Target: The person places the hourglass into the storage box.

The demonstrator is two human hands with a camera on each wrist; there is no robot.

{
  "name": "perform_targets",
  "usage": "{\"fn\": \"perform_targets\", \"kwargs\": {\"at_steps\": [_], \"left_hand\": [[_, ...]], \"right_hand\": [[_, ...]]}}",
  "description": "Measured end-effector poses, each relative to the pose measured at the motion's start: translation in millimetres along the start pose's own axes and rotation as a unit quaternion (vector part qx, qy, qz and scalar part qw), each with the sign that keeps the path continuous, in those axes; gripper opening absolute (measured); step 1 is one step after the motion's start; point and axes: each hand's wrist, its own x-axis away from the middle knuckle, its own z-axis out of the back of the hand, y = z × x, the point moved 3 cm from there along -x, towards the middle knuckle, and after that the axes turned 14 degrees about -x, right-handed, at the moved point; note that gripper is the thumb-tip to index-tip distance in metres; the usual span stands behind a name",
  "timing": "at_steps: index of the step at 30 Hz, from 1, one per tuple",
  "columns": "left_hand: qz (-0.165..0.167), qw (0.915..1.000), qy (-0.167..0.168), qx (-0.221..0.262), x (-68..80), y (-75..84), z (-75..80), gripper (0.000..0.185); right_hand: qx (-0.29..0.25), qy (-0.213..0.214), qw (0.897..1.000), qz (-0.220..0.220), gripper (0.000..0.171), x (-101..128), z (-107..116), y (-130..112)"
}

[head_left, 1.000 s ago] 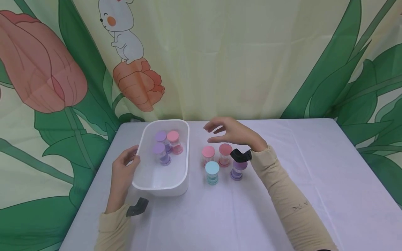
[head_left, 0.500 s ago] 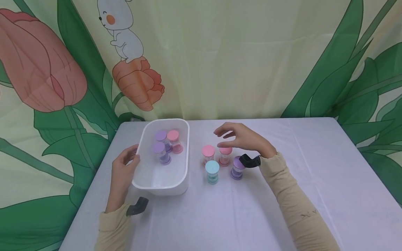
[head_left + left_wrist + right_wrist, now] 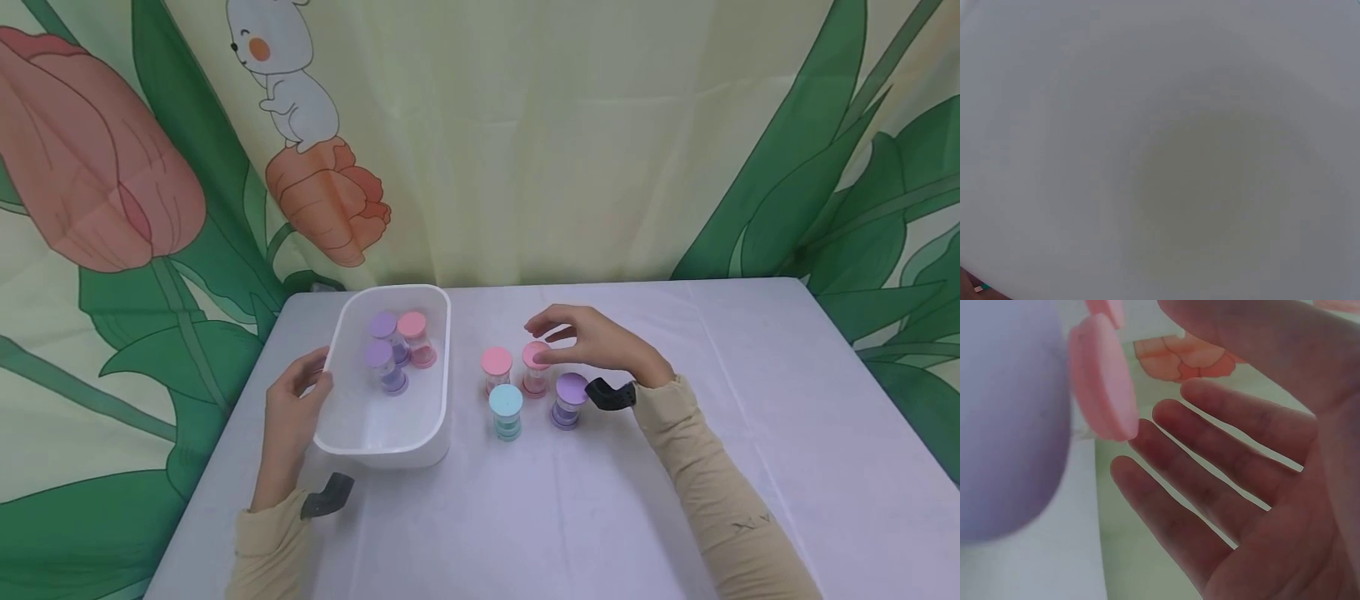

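Note:
My left hand (image 3: pixel 294 412) rests against the left side of a white tub (image 3: pixel 382 446), fingertips and thumb at its rim; the left wrist view shows mostly its blurred pale wall (image 3: pixel 1210 187). Inside the tub stand two purple sand timers and one pink sand timer (image 3: pixel 415 337). My right hand (image 3: pixel 600 340) hovers with spread, relaxed fingers at the right pink sand timer (image 3: pixel 536 375), thumb overlapping its cap. In the right wrist view, the pink cap (image 3: pixel 1104 378) sits close beside the fingertips, and a purple cap (image 3: pixel 1010 419) fills the left.
Left of that pink sand timer stands another pink sand timer (image 3: pixel 497 364). A teal sand timer (image 3: pixel 507 408) is in front of it, and a purple sand timer (image 3: pixel 570 402) is to the right. A printed curtain (image 3: pixel 562 167) hangs behind the white table (image 3: pixel 525 533).
My right hand has moved right and down, from above the pink sand timers to the right one's cap. My left hand and the tub have stayed put.

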Motion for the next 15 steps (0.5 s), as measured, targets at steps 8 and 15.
{"fn": "perform_targets", "kwargs": {"at_steps": [8,15], "left_hand": [[0.003,1.0000,-0.001,0.005,0.5,0.4,0.2,0.043],[0.005,1.0000,-0.001,0.003,0.2,-0.4,-0.3,0.043]], "right_hand": [[-0.014,-0.013,1.000,0.002,0.045,4,1,10],[-0.019,-0.027,0.999,-0.009,0.048,7,-1,19]]}}
